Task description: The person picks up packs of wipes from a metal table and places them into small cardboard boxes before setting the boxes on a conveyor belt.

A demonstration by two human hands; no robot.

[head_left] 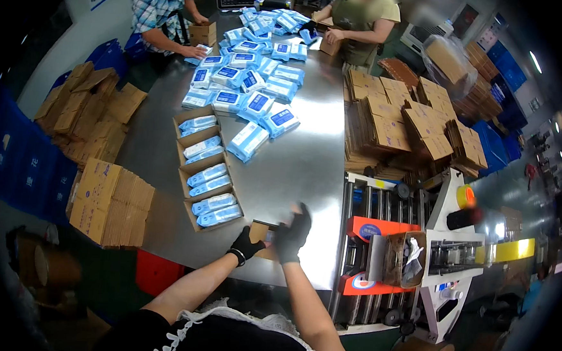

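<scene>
In a black glove, my left hand grips the left side of a small cardboard box near the table's front edge. My right hand, also gloved in black and slightly blurred, is raised at the box's right side with its fingers stretched out. It partly hides the box. Just beyond my left hand, a row of open cardboard boxes holds pale blue packs of wet wipes standing on edge. One loose wipes pack lies right of that row. A big heap of similar packs covers the table's far part.
Two people handle boxes at the table's far end. A carton-sealing machine with rollers adjoins the metal table on the right. Flattened cartons are stacked behind it; more cartons stand left, beside a red stool.
</scene>
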